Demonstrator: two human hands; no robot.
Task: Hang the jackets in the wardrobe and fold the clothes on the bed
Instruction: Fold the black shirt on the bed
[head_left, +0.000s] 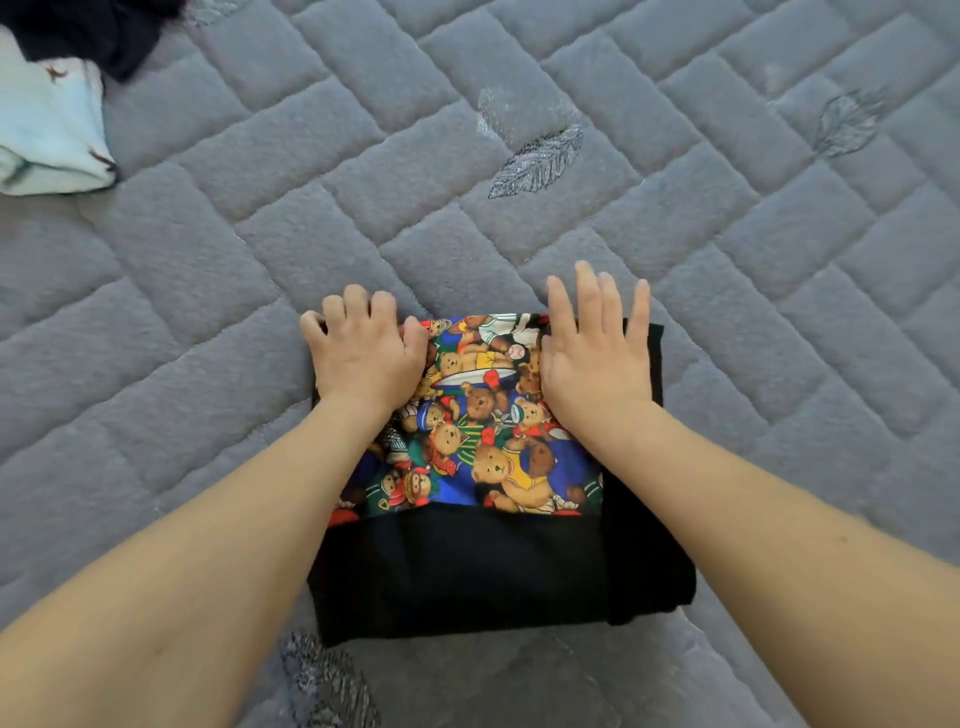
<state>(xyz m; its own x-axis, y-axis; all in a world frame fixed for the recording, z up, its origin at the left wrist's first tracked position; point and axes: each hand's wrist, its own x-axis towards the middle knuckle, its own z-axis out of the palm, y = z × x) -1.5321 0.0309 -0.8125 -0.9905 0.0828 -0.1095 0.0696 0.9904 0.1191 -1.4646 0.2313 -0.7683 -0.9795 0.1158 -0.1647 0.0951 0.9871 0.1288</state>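
A folded black shirt (467, 566) with a colourful teddy bear print (483, 441) lay on the grey quilted bed cover (675, 218), close to the person, and both hands were on its far edge. The left hand (363, 348) had its fingers curled over the far left corner of the shirt, while the right hand (597, 353) rested flat on the far right part with straight fingers. A light blue cloth (47, 130) and a dark garment (93, 31) lay touching each other, well apart from the shirt, at the far left of the bed.
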